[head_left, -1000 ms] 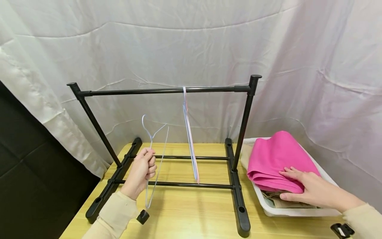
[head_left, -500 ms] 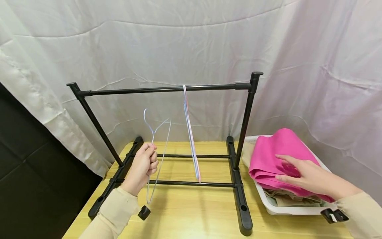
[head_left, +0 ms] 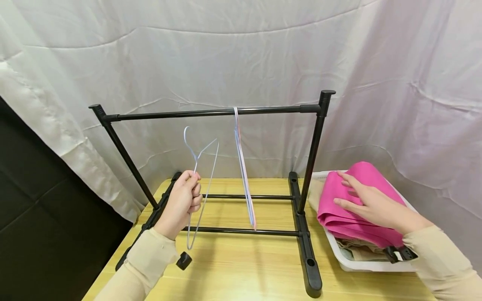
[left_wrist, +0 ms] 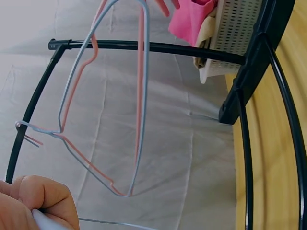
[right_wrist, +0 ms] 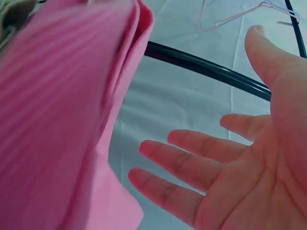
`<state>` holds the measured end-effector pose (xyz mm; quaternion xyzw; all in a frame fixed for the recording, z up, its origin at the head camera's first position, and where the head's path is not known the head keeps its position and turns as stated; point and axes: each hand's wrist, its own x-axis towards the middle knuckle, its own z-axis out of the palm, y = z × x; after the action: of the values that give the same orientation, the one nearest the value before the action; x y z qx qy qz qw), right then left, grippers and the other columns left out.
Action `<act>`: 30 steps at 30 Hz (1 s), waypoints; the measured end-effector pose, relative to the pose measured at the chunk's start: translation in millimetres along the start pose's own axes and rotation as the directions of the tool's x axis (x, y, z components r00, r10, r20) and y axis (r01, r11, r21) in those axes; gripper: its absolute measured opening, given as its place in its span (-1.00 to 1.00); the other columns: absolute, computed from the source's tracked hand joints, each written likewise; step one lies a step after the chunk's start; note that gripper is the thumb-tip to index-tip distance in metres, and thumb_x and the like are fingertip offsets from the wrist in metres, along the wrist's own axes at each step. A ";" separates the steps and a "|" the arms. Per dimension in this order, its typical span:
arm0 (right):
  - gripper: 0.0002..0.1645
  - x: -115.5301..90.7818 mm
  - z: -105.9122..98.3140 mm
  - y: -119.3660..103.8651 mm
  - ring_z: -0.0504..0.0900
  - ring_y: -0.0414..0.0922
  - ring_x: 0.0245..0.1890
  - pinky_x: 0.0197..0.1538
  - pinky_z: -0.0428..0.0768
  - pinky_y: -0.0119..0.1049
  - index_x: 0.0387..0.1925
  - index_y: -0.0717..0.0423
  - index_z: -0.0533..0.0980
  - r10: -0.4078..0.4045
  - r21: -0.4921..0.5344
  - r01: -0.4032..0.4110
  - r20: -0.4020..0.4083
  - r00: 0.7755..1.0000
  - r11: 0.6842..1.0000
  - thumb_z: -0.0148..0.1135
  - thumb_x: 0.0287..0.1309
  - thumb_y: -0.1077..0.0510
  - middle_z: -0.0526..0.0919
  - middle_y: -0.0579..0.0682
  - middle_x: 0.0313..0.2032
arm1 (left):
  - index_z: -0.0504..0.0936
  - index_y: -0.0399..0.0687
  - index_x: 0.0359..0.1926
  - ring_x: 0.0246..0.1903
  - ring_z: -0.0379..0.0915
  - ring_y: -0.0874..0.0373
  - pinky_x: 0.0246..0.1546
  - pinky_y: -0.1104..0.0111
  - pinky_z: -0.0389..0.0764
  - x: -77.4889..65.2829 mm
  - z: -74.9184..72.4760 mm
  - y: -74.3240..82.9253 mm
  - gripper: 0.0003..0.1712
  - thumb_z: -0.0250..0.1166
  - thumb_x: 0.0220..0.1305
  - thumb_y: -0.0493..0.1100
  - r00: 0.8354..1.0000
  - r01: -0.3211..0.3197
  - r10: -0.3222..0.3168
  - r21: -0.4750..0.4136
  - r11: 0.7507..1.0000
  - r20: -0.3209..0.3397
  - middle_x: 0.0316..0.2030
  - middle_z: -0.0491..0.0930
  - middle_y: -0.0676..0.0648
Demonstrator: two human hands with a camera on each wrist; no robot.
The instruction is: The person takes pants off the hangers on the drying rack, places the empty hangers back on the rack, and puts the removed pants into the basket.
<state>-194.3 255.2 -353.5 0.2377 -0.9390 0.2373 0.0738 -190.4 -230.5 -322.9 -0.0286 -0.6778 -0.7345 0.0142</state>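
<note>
In the head view my left hand (head_left: 182,200) grips a pale blue wire hanger (head_left: 196,158) just below its hook; the hook points up. The left wrist view catches only the curled fingers (left_wrist: 45,199) and a bit of the hanger. My right hand (head_left: 376,207) hovers over a folded bright pink cloth (head_left: 370,172) lying on top of a white basket (head_left: 361,266). Its fingers are spread and hold nothing. In the right wrist view a gap shows between the fingers (right_wrist: 184,160) and the pink cloth (right_wrist: 53,120).
A black garment rack (head_left: 180,113) stands on the wooden table (head_left: 241,271). Thin blue and pink hangers (head_left: 244,179) hang close together from its top bar. Beige and brownish cloths (head_left: 365,252) lie under the pink one. A white curtain (head_left: 211,62) hangs behind.
My left hand has risen slightly with the hanger. My right hand has lifted from the pink cloth and moved left and up over it, fingers spread.
</note>
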 end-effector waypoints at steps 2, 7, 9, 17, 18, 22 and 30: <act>0.05 5.1 0.2 -2.1 0.57 0.46 0.34 0.27 0.59 0.41 0.71 0.15 -0.05 -0.007 0.013 0.007 -0.012 1.000 1.000 0.30 0.53 -0.10 0.50 0.51 0.38 | 0.29 0.00 -0.09 -0.74 -0.09 0.30 -0.72 0.48 0.00 0.3 0.2 3.5 -0.73 -0.19 0.80 0.01 1.000 -0.009 0.009 0.007 1.000 0.002 -0.63 0.09 0.12; 0.01 17.9 2.2 -5.1 0.60 0.46 0.31 0.29 0.59 0.38 0.72 0.12 -0.12 -0.021 0.067 0.024 -0.035 0.999 0.997 0.23 0.59 -0.06 0.42 0.51 0.45 | 0.28 0.00 -0.08 -0.74 -0.09 0.30 -0.70 0.48 -0.01 0.4 1.5 11.3 -0.73 -0.20 0.80 0.02 1.000 -0.024 0.024 0.027 0.999 0.013 -0.61 0.09 0.11; 0.00 22.4 3.6 -5.0 0.62 0.46 0.28 0.28 0.60 0.36 0.73 0.11 -0.13 -0.026 0.095 0.030 -0.045 0.999 0.995 0.21 0.60 -0.03 0.40 0.52 0.46 | 0.28 0.00 -0.08 -0.74 -0.09 0.30 -0.69 0.47 -0.01 0.1 2.5 14.6 -0.73 -0.19 0.80 0.02 1.000 -0.027 0.027 0.031 0.999 0.014 -0.61 0.10 0.11; -0.07 41.6 8.8 -6.0 0.64 0.39 0.29 0.29 0.60 0.26 0.72 0.13 -0.13 -0.063 0.155 0.078 -0.095 0.993 0.985 0.15 0.64 0.07 0.46 0.51 0.41 | 0.27 0.01 -0.08 -0.74 -0.09 0.30 -0.69 0.48 -0.03 3.6 4.2 26.5 -0.74 -0.20 0.80 0.02 0.999 -0.042 0.041 0.040 0.998 0.024 -0.61 0.08 0.11; -0.08 44.5 9.0 -6.8 0.65 0.38 0.29 0.28 0.60 0.25 0.72 0.14 -0.13 -0.065 0.155 0.081 -0.103 0.993 0.985 0.14 0.64 0.08 0.47 0.50 0.41 | 0.27 0.01 -0.09 -0.74 -0.09 0.30 -0.69 0.48 -0.02 4.4 4.6 28.0 -0.74 -0.20 0.80 0.01 0.999 -0.043 0.042 0.040 0.998 0.025 -0.61 0.08 0.11; -0.08 56.1 11.7 -10.6 0.71 0.35 0.21 0.28 0.63 0.28 0.73 0.12 -0.16 -0.048 0.159 0.065 -0.105 0.993 0.985 0.10 0.67 0.03 0.53 0.46 0.38 | 0.27 0.02 -0.09 -0.74 -0.09 0.30 -0.71 0.49 -0.01 8.1 7.3 34.4 -0.75 -0.20 0.80 0.00 0.998 -0.052 0.050 0.045 0.998 0.024 -0.61 0.10 0.12; -0.06 74.2 19.1 -19.8 0.71 0.41 0.18 0.31 0.60 0.35 0.70 0.28 -0.18 0.010 0.177 0.002 -0.065 0.998 0.984 0.01 0.70 -0.09 0.51 0.51 0.37 | 0.29 0.03 -0.09 -0.76 -0.06 0.31 -0.73 0.51 -0.01 15.9 12.8 49.3 -0.76 -0.19 0.80 -0.02 0.995 -0.100 0.099 0.066 0.993 0.021 -0.62 0.13 0.12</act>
<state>-250.3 200.1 -343.5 0.2337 -0.9118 0.3273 0.0827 -203.0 -221.5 -271.8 -0.0682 -0.7000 -0.7094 0.0456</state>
